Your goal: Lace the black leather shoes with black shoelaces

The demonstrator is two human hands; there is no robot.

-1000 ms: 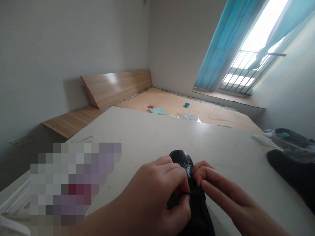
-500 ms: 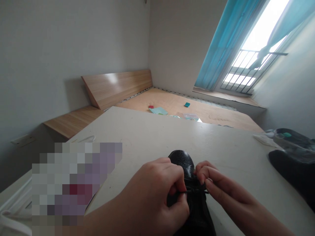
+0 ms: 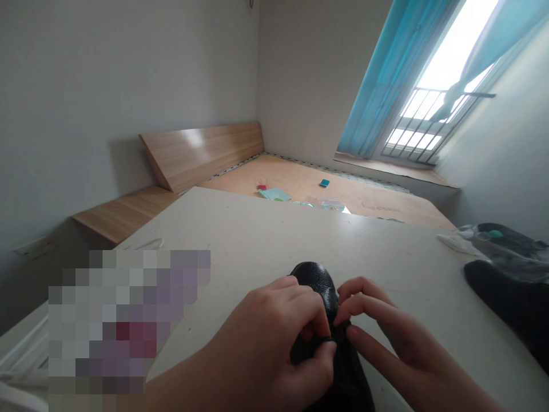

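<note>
Head view:
1. A black leather shoe (image 3: pixel 315 280) is being held toe-away on the white tabletop (image 3: pixel 257 240) (lacing upward), keeping the lacing reachable.
2. It is being grasped by the left hand (image 3: pixel 274 326); the right hand's (image 3: pixel 386 326) grip cannot be told.

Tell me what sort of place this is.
Probably a small bedroom: a bare wooden bed base with a headboard stands against the wall, beside a barred window with blue curtains.
</note>
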